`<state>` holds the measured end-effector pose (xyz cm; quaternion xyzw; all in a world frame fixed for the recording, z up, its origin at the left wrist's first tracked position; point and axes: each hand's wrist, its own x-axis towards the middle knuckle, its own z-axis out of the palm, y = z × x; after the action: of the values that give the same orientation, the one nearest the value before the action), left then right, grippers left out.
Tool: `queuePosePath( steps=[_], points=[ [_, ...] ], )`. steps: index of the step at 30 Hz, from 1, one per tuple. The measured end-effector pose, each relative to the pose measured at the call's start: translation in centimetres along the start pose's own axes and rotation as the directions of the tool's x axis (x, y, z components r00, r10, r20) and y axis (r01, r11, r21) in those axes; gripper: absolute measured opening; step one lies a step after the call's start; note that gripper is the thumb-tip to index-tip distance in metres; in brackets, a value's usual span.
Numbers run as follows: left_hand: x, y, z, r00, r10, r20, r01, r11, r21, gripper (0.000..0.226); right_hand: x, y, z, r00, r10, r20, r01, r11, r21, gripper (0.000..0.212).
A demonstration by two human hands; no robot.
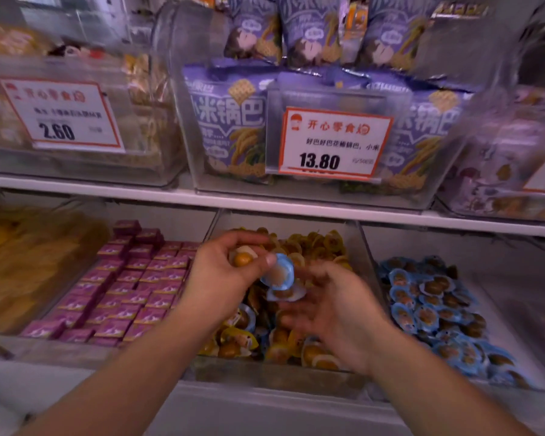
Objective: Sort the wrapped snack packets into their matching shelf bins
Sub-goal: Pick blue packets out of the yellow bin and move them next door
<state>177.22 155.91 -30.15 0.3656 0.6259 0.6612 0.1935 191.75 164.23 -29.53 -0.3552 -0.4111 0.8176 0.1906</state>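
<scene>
Over the middle bin (367, 256) of mixed yellow and blue packets, under the shelf edge (296, 206): left hand (221, 269) pinching a yellow-wrapped packet (243, 259) and a blue-wrapped packet (277, 273); right hand (331, 306) blurred beside, fingers spread, another blue packet (285, 294) at fingertips; blue-packet bin (516, 278) right, purple boxes (132, 278) left

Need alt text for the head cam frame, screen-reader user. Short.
Over the middle lower shelf bin, the left hand pinches a yellow-wrapped packet and a blue-wrapped packet, while the blurred right hand is just below them. Blue packets fill the bin to the right; purple boxes fill the one to the left.
</scene>
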Motion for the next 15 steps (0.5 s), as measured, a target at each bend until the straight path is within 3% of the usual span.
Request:
queuePosePath(
  steps=[2,4,7,9,11,13,15],
  points=[
    [-0.8,0.1,0.9,0.999,0.022,0.043,-0.022,1.0,0.003,0.026,-0.2,0.3,0.5,0.978,0.099,0.181,-0.119,0.988,0.099,0.044],
    [-1.4,0.1,1.6,0.994,0.051,0.096,-0.057,0.997,0.056,0.029,-0.2,0.2,0.8,0.967,0.054,0.249,-0.082,0.991,0.105,0.044],
    [-1.7,0.1,2.2,0.996,0.005,0.089,-0.004,1.0,-0.006,0.028,-0.3,0.1,0.7,0.979,0.011,0.201,-0.035,0.993,0.117,0.036],
    [-2.0,0.3,3.0,0.981,-0.169,0.099,0.19,0.943,-0.272,0.027,-0.4,0.5,0.4,0.985,0.028,0.168,-0.051,0.99,0.134,0.033],
    [-2.3,0.5,3.8,0.942,-0.307,0.134,0.333,0.817,-0.47,0.025,-0.5,0.9,0.1,0.987,0.044,0.156,-0.07,0.984,0.165,0.033],
    [-2.1,0.5,4.2,0.933,-0.333,0.134,0.351,0.767,-0.537,0.024,-0.7,0.8,-0.2,0.988,0.048,0.148,-0.073,0.982,0.173,0.033],
    [-1.7,0.5,4.0,0.962,-0.265,0.059,0.261,0.846,-0.465,0.022,-1.1,0.4,-0.6,0.991,0.034,0.133,-0.055,0.986,0.158,0.029]
  ],
)
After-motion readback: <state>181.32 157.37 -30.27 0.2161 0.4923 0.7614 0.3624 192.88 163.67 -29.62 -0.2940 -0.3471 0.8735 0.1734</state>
